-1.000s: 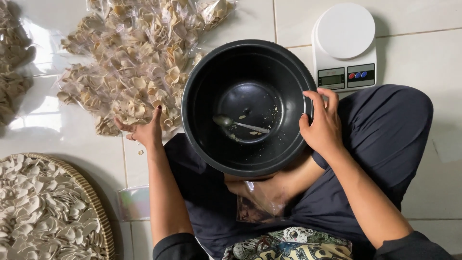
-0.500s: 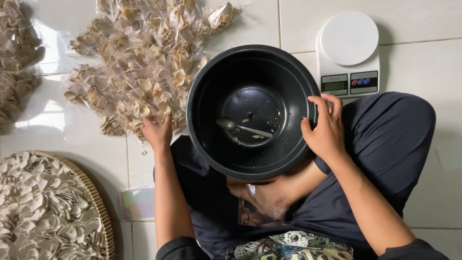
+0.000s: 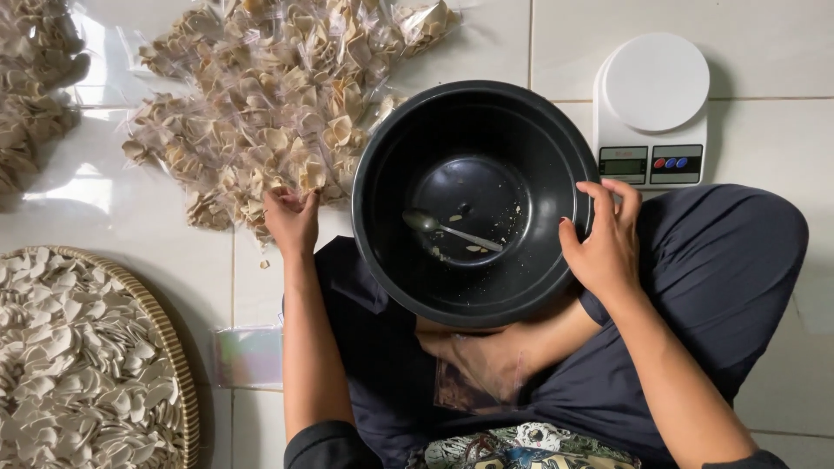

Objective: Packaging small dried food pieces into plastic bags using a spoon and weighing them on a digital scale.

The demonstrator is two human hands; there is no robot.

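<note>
A large black bowl [image 3: 521, 130] rests on my lap, nearly empty, with a metal spoon [image 3: 447, 227] and a few crumbs at its bottom. My right hand [image 3: 604, 243] grips the bowl's right rim, thumb inside. My left hand [image 3: 291, 219] reaches to the near edge of a heap of clear packets filled with beige shell-shaped chips [image 3: 261, 113], its fingers curled onto one of the packets there.
A white kitchen scale [image 3: 653, 108] stands on the tiled floor right of the bowl. A round woven tray of pale raw chips [image 3: 78, 365] lies at the lower left. More packets [image 3: 30, 95] sit at the far left. A clear bag [image 3: 473, 382] lies on my lap.
My left hand has turned over from palm-up beside the heap and moved forward onto the packets, curling its fingers. The right hand has stayed on the bowl rim.
</note>
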